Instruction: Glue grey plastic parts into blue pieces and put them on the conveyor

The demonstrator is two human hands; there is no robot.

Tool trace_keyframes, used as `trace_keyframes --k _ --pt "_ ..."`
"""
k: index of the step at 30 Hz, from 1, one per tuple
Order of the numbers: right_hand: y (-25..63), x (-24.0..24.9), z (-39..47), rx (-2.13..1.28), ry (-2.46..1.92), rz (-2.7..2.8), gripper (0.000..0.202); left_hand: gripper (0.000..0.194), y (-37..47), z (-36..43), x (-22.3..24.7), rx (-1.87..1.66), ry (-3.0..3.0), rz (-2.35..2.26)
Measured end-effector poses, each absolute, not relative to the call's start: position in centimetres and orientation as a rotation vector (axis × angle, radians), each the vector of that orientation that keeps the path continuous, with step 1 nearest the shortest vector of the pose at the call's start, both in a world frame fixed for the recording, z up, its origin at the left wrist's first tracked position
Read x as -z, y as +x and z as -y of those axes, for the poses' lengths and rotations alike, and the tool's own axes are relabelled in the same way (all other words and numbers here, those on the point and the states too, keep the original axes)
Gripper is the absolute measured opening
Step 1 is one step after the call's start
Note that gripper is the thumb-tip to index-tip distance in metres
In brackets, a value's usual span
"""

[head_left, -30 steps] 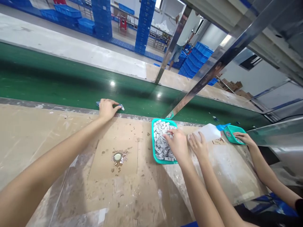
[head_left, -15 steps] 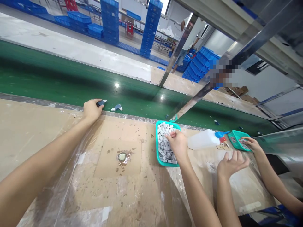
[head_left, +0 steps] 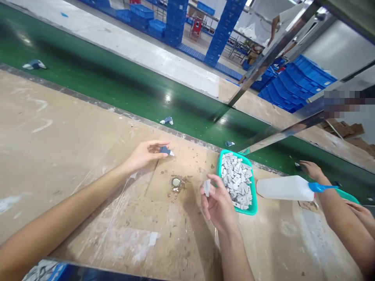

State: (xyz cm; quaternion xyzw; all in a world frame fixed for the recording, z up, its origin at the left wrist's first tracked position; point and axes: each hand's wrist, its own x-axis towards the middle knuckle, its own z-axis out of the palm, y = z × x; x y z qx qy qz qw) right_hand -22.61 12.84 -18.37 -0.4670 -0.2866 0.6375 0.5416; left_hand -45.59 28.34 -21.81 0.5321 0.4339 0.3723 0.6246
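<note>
My left hand [head_left: 149,154] pinches a dark blue piece with a white tip [head_left: 166,150] above the brown work surface. Between its fingers my right hand [head_left: 215,197] holds a small whitish-grey piece [head_left: 207,187], just left of the green basket [head_left: 254,195]. Many similar pale pieces [head_left: 236,177] fill that basket. A small round cap [head_left: 176,182] with a light centre lies between and below my hands, ringed by wet-looking spots. More blue-and-white pieces rest on the green belt, one [head_left: 167,121] beyond my left hand and another [head_left: 230,144] near the basket.
A white bottle with a blue nozzle [head_left: 284,187] lies right of the basket. Another person's hands [head_left: 312,170] are at the far right, beside a second green basket [head_left: 347,195]. A metal post [head_left: 263,66] slants beyond the belt [head_left: 117,88]. Stacked blue crates [head_left: 297,84] stand behind.
My left hand has come back from the belt over the work surface with the blue piece. My right hand has left the basket with a pale piece. The view has shifted, and the other person's hands have moved.
</note>
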Motion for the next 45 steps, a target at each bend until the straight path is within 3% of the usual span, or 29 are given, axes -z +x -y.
trace_keyframes --k 6,13,17,21,25,28,32,45 --pt "-24.6 20.0 -13.5 -1.54 -1.089 0.471 0.029 0.033 -45.5 -25.7 21.3 -0.864 0.754 -0.781" --pt "-25.2 21.2 -14.1 -1.409 -1.375 0.734 0.04 0.023 -45.9 -24.1 21.8 -0.788 0.569 -0.708" --pt "-26.0 22.4 -13.8 -1.064 -1.539 0.935 0.041 0.036 -46.4 -24.3 22.5 -0.875 0.684 -0.777" --pt "-26.5 23.4 -13.5 -0.621 -1.666 1.186 0.022 0.053 -46.7 -24.3 22.5 -0.969 0.858 -0.83" --pt "-26.5 24.3 -13.4 -0.277 -1.71 1.488 0.027 0.053 -46.6 -24.3 22.7 -0.975 0.932 -0.809" --pt "-26.4 24.9 -13.2 -0.158 -1.656 1.618 0.038 0.043 -46.4 -24.3 23.0 -0.953 0.972 -0.803" --pt "-26.6 25.3 -13.0 -0.118 -1.631 1.694 0.047 0.028 -46.2 -24.4 22.9 -0.953 0.949 -0.793" --pt "-27.1 25.7 -13.0 -0.091 -1.611 1.752 0.036 0.028 -46.5 -24.4 22.4 -0.88 0.923 -0.77"
